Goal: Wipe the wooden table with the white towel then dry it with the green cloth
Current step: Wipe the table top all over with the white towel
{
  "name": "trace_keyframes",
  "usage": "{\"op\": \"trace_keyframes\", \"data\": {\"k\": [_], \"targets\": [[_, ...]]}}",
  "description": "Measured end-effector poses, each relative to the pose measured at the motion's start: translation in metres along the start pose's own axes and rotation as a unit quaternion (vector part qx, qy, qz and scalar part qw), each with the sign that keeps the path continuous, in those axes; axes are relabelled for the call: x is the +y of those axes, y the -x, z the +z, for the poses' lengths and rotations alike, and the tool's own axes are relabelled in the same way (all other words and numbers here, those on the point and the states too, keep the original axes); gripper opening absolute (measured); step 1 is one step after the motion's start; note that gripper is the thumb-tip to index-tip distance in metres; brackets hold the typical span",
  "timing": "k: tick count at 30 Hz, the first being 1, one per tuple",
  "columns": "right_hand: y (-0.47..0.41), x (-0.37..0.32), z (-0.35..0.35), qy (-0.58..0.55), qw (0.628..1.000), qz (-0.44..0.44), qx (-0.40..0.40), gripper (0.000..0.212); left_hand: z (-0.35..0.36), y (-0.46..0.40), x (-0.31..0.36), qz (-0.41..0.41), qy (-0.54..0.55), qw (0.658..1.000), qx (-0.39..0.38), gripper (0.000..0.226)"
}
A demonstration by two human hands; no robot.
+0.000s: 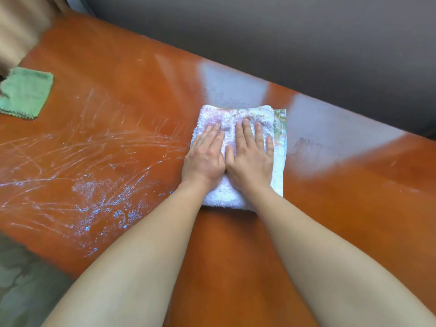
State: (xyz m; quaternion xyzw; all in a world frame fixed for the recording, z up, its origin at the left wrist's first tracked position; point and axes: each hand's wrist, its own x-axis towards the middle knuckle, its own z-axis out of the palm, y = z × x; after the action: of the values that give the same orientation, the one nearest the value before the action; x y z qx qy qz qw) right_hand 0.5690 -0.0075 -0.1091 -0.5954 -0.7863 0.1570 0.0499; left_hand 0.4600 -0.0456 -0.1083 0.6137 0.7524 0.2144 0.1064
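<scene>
Both hands press flat on the folded white towel (238, 128) near the far edge of the wooden table (122, 86), left hand (204, 158) beside right hand (251, 159), fingers extended and gripping nothing. Streaks of wet residue (94, 175) cover the table's left part, and the green cloth (26, 93) lies at its far left corner.

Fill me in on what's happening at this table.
A person is pressing both palms flat on a folded white towel, left hand beside right hand, wiping the wooden table. Wet streaks and droplets cover the surface to the left. The green cloth lies unused at the far left edge.
</scene>
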Motion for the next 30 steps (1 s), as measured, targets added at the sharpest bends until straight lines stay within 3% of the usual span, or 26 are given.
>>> {"op": "trace_keyframes", "data": {"k": [7,15,25,30], "targets": [[0.021,-0.003,0.002,0.008,1.0,-0.011,-0.003,0.063,-0.008,0.028,0.004,-0.029,0.027,0.999,-0.002,0.05],[0.131,-0.039,0.03,0.005,1.0,-0.022,-0.002,0.064,-0.035,0.142,-0.023,-0.032,0.027,0.999,-0.022,0.052],[0.285,-0.096,0.07,0.01,1.0,0.003,0.026,0.063,-0.067,0.292,-0.071,0.004,0.018,1.0,-0.019,0.047],[0.323,-0.112,0.078,0.032,0.999,0.009,0.031,0.061,-0.064,0.322,-0.093,0.04,-0.002,0.999,-0.007,0.042]]}}
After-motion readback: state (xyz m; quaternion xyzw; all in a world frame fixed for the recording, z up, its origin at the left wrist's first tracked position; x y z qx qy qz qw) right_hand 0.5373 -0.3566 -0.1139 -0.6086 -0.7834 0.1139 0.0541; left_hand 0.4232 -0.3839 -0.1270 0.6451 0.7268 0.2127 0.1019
